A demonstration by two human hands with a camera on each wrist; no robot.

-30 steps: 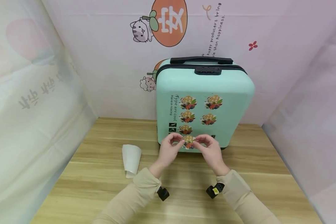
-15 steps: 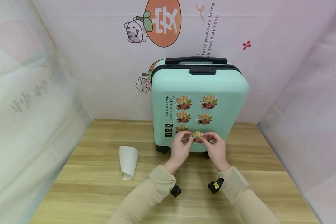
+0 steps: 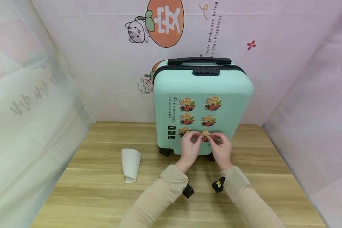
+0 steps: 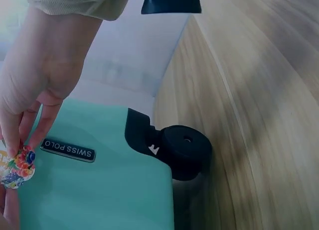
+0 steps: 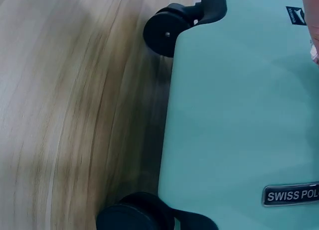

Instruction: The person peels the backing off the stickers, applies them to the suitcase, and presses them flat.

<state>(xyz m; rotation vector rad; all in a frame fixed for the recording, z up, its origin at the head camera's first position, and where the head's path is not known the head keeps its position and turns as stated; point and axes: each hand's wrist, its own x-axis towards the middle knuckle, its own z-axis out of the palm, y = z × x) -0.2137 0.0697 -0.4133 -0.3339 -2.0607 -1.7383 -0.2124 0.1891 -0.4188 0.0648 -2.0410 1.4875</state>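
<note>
A mint-green suitcase (image 3: 233, 91) stands upright on the wooden table. Fruit-print stickers sit on its front in two columns, among them an upper right sticker (image 3: 212, 104) and the one below it (image 3: 208, 121). Low on the front, my left hand (image 3: 190, 148) and right hand (image 3: 222, 151) pinch a loose round sticker (image 3: 205, 135) by opposite edges, under the right column. The left wrist view has this sticker (image 4: 21, 169) close over the suitcase face, near the "SWISS POLO" badge (image 4: 68, 150). Left fingers partly cover the lowest left-column sticker (image 3: 183, 131).
On the table to the left lies a curled white paper sheet (image 3: 131, 165). Black wheels (image 3: 166, 151) support the suitcase, and a printed cloth (image 3: 108, 79) hangs behind it. Wood tabletop (image 3: 102, 193) extends in front and to both sides.
Both hands have carried the sticker rightward and up, from below the left column to below the right column. The head view has shifted slightly; the white paper stays put.
</note>
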